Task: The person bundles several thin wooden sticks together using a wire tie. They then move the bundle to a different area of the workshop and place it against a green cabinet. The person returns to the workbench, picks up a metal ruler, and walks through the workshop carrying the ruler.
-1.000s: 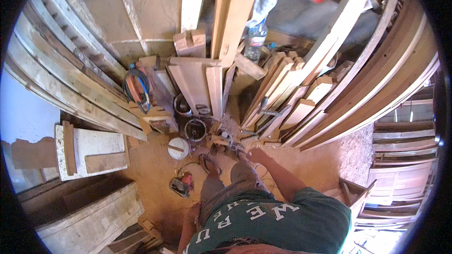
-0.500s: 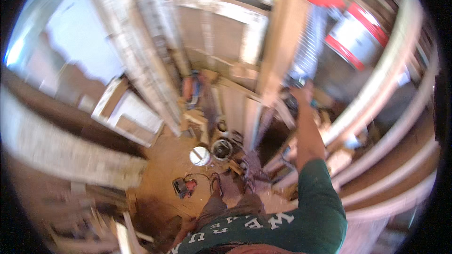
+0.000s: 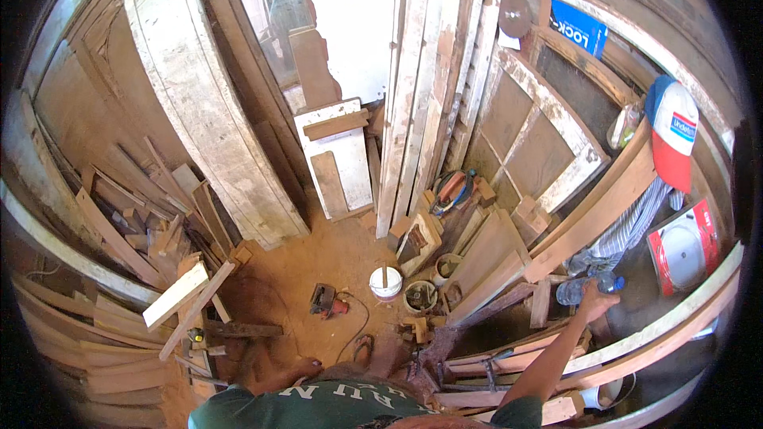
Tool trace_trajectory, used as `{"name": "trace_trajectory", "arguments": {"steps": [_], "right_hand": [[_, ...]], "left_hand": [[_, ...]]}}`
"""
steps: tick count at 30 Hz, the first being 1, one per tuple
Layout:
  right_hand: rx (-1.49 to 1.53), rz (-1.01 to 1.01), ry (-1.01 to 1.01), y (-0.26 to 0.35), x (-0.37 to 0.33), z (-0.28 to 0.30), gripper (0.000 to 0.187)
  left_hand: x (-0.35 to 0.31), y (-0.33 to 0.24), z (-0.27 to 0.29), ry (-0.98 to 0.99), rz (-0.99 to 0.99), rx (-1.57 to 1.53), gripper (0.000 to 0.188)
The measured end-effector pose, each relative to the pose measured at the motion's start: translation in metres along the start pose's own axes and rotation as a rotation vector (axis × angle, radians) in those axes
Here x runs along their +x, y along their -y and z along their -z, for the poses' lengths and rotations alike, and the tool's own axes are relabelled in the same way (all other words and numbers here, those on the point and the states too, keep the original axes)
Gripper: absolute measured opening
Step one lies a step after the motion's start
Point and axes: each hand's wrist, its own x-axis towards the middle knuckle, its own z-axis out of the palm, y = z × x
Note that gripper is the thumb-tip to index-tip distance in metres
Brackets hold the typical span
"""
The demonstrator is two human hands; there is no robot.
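Observation:
My right arm reaches out to the right, and my right hand (image 3: pixel 598 302) is closed around a clear plastic bottle (image 3: pixel 570 292) with a blue cap. The bottle lies nearly sideways in my grip, beside a striped cloth (image 3: pixel 628 226) hanging from the timber frame. Close to it on the right is a red and white package (image 3: pixel 683 246) with a round disc showing. My left hand (image 3: pixel 306 369) hangs low near my body, above the floor; its fingers are too dark and small to make out.
On the sandy floor stand a white bucket (image 3: pixel 385 284) and a corded red power tool (image 3: pixel 330 302). Tall boards (image 3: pixel 409 103) lean at the back, scrap wood (image 3: pixel 167 246) piles up at left. A cap (image 3: pixel 674 131) hangs at right, above long timber rails (image 3: pixel 652 349).
My view has swung left, so the scene shifts right across the picture. My right hand, blurred near the striped cloth before, now plainly holds the bottle.

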Motion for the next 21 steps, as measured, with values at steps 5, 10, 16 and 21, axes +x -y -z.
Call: {"name": "trace_trajectory", "arguments": {"steps": [5,10,16,21], "right_hand": [[0.116,0.358,-0.114,0.098,-0.069,0.105,0.084],[0.198,0.525,0.273,0.166,-0.169,0.184,0.09],[0.27,0.707,0.871,0.227,-0.327,0.219,0.086],[0.585,0.475,1.374,0.222,-0.393,0.212,0.092]], "left_hand": [[0.037,-0.066,0.034,-0.31,-0.405,0.102,0.049],[-0.082,-0.295,0.151,-0.253,-0.822,-0.126,0.057],[-0.195,-0.408,0.201,-0.55,-1.319,-0.184,0.086],[-0.226,-0.354,0.24,-0.318,-1.123,-0.253,0.108]]}}
